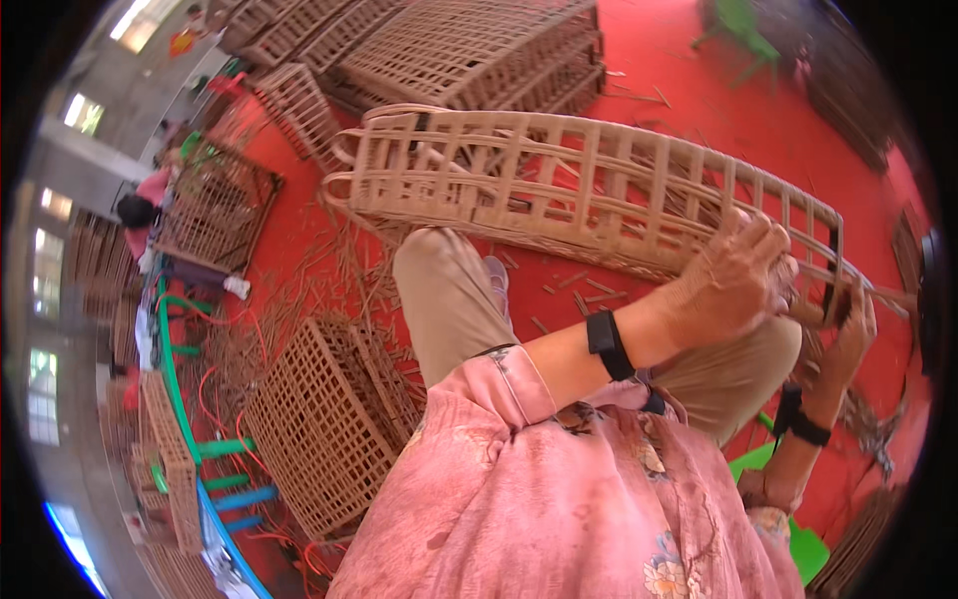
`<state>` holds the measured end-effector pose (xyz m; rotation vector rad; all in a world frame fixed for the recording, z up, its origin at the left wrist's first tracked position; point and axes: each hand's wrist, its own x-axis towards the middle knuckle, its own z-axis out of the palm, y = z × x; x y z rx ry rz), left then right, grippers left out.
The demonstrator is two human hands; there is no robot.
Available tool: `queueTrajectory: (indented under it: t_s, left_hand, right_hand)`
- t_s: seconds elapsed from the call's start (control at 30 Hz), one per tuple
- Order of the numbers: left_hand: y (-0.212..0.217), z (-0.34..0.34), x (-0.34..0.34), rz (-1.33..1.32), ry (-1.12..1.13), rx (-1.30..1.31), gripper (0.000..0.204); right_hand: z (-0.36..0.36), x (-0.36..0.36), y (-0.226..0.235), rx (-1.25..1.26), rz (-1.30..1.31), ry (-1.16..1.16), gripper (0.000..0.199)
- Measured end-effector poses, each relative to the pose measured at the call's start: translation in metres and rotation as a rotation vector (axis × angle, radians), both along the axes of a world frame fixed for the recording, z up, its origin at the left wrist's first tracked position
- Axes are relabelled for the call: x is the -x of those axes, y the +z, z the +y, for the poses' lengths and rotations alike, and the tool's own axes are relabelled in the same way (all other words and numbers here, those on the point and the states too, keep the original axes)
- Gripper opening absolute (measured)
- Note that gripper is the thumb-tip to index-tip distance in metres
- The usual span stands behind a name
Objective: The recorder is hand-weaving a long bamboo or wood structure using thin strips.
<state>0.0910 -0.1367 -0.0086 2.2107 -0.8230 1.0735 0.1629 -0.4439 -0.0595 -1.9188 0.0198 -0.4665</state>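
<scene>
left hand has its fingers bent tight on the side of a long basket, near the basket's right end. the right hand is just beside that same end, with its fingers bent too, but i cannot tell what it grips. each wrist has a black band on it.

the long basket is brown and woven, with big square holes. it lies on its side across the top middle, in front of the person's knees. its left end has round loops that stick out. the pants are tan, and the shirt is pink with flowers on it.

the floor is red, and lots of thin brown sticks lie all over it. a stack of brown baskets stands past the long one. down on the left, near the shirt, sits a fat basket with small square holes. a green chair is far off at the top right. way over on the left, another person in pink is next to a square basket. bright windows are in the wall behind.
</scene>
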Motion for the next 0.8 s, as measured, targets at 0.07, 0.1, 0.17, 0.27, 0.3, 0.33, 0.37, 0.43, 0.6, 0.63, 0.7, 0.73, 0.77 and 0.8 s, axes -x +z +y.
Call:
queueTrajectory:
  t_s: [0.07,0.1,0.17,0.27,0.3,0.33,0.37,0.43,0.6,0.63,0.7,0.73,0.77,0.8]
  left_hand:
    - [0.007,0.021,0.007,-0.051,0.043,0.039,0.030]
    - [0.010,0.034,0.015,-0.060,0.059,0.036,0.030]
    - [0.018,0.087,0.024,-0.005,0.206,0.151,0.022]
    - [0.027,0.213,0.052,0.076,0.554,0.298,0.016]
    - [0.025,0.247,0.072,0.208,0.595,0.517,0.018]
    - [0.026,0.282,0.089,0.318,0.719,0.549,0.021]
    - [0.026,0.308,0.112,0.439,0.723,0.517,0.023]
    - [0.019,0.340,0.146,0.548,0.767,0.258,0.041]
    - [0.000,0.365,0.160,0.620,0.673,0.182,0.063]
    - [-0.002,0.367,0.156,0.632,0.673,0.181,0.063]
    - [-0.004,0.373,0.148,0.560,0.612,0.058,0.060]
    - [-0.005,0.376,0.145,0.567,0.631,0.072,0.060]
    - [-0.005,0.378,0.144,0.553,0.617,0.085,0.058]
    - [-0.006,0.379,0.143,0.537,0.603,0.106,0.055]
  right_hand:
    - [-0.030,0.002,-0.012,-0.077,-0.003,-0.101,0.032]
    - [-0.046,0.006,-0.024,-0.058,-0.159,-0.065,0.030]
    - [-0.100,-0.007,-0.017,-0.352,-0.003,-0.214,0.028]
    - [-0.145,-0.032,-0.025,-0.540,0.107,-0.245,0.026]
    - [-0.155,-0.038,-0.027,-0.471,0.084,-0.211,0.025]
    - [-0.161,-0.043,-0.029,-0.483,0.089,-0.168,0.025]
    - [-0.164,-0.045,-0.033,-0.505,0.041,-0.182,0.024]
    - [-0.167,-0.046,-0.039,-0.516,-0.009,-0.196,0.023]
    - [-0.165,-0.049,-0.061,-0.805,0.067,-0.008,0.019]
    - [-0.166,-0.050,-0.064,-0.796,0.068,-0.009,0.019]
    - [-0.168,-0.054,-0.064,-0.779,0.022,-0.074,0.019]
    - [-0.169,-0.056,-0.061,-0.773,0.020,-0.074,0.019]
    - [-0.168,-0.057,-0.057,-0.755,0.012,-0.085,0.019]
    - [-0.165,-0.057,-0.053,-0.721,-0.015,-0.118,0.019]
